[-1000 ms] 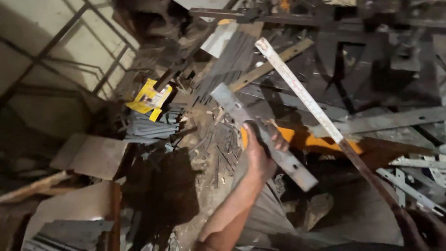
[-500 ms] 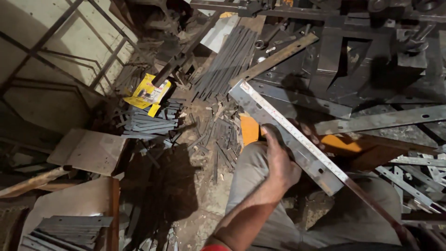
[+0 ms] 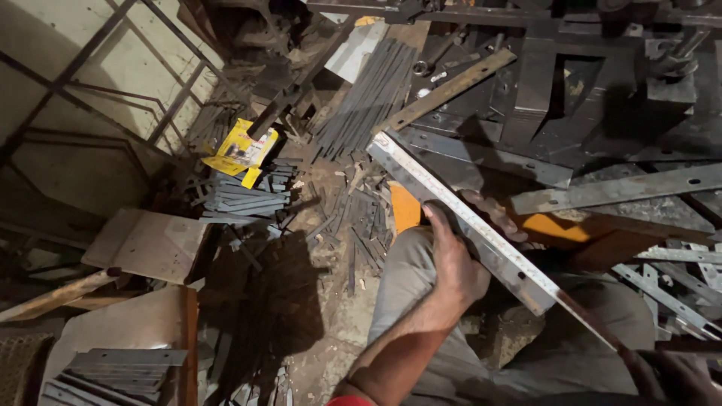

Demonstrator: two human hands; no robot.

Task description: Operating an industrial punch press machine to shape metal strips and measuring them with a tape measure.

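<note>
Under the fingers of the left hand (image 3: 455, 259) lies one flat metal bar (image 3: 459, 225), with one pale steel ruler (image 3: 481, 225) laid along its top. The fingers (image 3: 492, 214) wrap over the far edge while the thumb presses the near edge, so the hand clamps bar and ruler together. Both share one long axis, a diagonal running from beyond the fingertips, up and to the left, down past the wrist to the lower right. At that lower end sits the right hand (image 3: 677, 376), mostly cut off by the picture's edge; whether its fingers are closed cannot be told. Left of the fingers rests one yellow packet (image 3: 242, 150) beside one stack of short grey strips (image 3: 241, 197). Beyond the fingertips lies one bundle of thin dark rods (image 3: 368, 98).
</note>
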